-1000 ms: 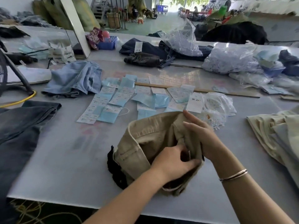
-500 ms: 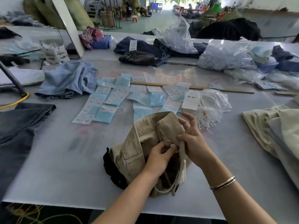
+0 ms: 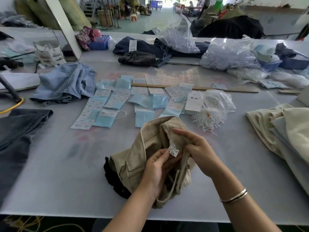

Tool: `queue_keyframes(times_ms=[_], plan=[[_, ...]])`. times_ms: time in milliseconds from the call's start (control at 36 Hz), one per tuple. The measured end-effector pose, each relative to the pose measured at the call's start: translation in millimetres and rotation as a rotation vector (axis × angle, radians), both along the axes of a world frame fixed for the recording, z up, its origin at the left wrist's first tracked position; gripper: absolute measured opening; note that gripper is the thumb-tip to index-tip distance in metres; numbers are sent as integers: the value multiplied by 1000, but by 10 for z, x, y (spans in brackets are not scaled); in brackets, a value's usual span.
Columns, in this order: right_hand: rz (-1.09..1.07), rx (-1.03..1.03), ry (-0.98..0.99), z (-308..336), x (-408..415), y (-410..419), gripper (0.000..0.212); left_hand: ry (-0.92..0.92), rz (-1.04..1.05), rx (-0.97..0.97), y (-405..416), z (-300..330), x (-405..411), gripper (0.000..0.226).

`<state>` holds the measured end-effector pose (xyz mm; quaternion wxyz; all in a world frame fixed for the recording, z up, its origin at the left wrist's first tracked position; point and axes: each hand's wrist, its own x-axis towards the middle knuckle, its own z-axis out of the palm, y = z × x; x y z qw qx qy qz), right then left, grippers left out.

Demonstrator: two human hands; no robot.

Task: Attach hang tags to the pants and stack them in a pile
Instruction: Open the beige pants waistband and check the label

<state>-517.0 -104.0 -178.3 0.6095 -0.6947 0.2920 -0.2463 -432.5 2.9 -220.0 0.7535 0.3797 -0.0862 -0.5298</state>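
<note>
Between both hands, crumpled khaki twill pants (image 3: 150,148), small white label (image 3: 173,149).

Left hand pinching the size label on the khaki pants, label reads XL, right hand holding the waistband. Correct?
Not quite. The size label reads XS, not XL; the head view shows the letters, upside down. The rest holds: the left hand pinches that label on the khaki pants, and the right hand holds the waistband.
</note>
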Motion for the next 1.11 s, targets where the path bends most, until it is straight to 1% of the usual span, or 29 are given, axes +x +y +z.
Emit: queue_keyframes(times_ms=[83, 139, 167, 194, 250, 278, 306, 333, 361, 417, 444, 472, 500, 528, 556, 611, 639, 667, 694, 722, 750, 806, 833, 889, 917, 972, 1028, 1056, 1111], plan=[[-20, -5, -16, -39, 25, 6, 75, 8, -4, 25, 19, 26, -36, 20], [-11, -47, -6, -34, 25, -5, 75, -111, -13, 77, 43, 73, -23, 13], [-4, -84, 5, -21, 19, -22, 75, -280, -23, 121, 68, 96, 16, 17], [-5, -118, 21, -6, 8, -52, 75, -528, -40, 172, 106, 127, 86, 20], [-22, -182, 56, 54, -37, -136, 71, -1176, -99, 279, 219, 229, 291, 24], [-26, -221, 87, 108, -77, -190, 67, -1494, -147, 327, 294, 308, 408, 31], [-20, -272, 127, 174, -123, -260, 63, -1739, -208, 364, 367, 415, 525, 39], [16, -331, 182, 254, -176, -336, 56, -1914, -267, 377, 429, 539, 640, 48], [89, -393, 237, 340, -232, -418, 45, -2029, -323, 379, 481, 654, 760, 56], [284, -525, 367, 528, -340, -556, 18, -2184, -357, 390, 560, 813, 1042, 62], [357, -634, 482, 605, -385, -615, 26, -2243, -350, 426, 591, 871, 1207, 62], [402, -774, 624, 663, -427, -670, 44, -2277, -341, 493, 625, 912, 1384, 60], [408, -924, 772, 706, -449, -706, 58, -2286, -341, 583, 654, 929, 1564, 56], [392, -1065, 883, 741, -456, -722, 64, -2287, -352, 686, 677, 934, 1719, 52], [360, -1158, 932, 770, -462, -738, 62, -2303, -352, 775, 694, 936, 1831, 49], [279, -1164, 808, 823, -464, -767, 33, -2331, -308, 890, 683, 924, 1933, 60], [227, -1114, 702, 843, -461, -781, 27, -2339, -267, 938, 660, 925, 1939, 69], [159, -1045, 607, 855, -441, -781, 32, -2337, -209, 979, 632, 945, 1905, 75], [82, -951, 514, 860, -411, -779, 34, -2308, -130, 999, 595, 971, 1863, 73], [-3, -835, 423, 874, -364, -751, 30, -2218, -29, 970, 560, 1018, 1816, 59], [-90, -723, 336, 888, -302, -719, 25, -2064, 51, 892, 523, 1062, 1779, 45], [-252, -526, 203, 907, -143, -637, 20, -1765, 124, 763, 442, 1164, 1688, 39], [-312, -472, 157, 921, -59, -577, 19, -1687, 149, 710, 388, 1216, 1641, 35], [-383, -463, 58, 972, 99, -411, 19, -1561, 182, 643, 274, 1347, 1518, 28], [-375, -450, 6, 1009, 187, -301, 19, -1450, 189, 600, 214, 1396, 1432, 29], [-241, -389, -93, 1061, 380, -36, 24, -1121, 144, 471, 97, 1490, 1236, 33], [-96, -353, -146, 1093, 576, 199, 20, -759, -29, 310, 23, 1573, 1034, 39], [-43, -331, -159, 1107, 654, 289, 21, -621, -118, 207, -6, 1593, 962, 49], [37, -276, -191, 1136, 713, 368, 42, -499, -187, 57, -57, 1584, 889, 65]])
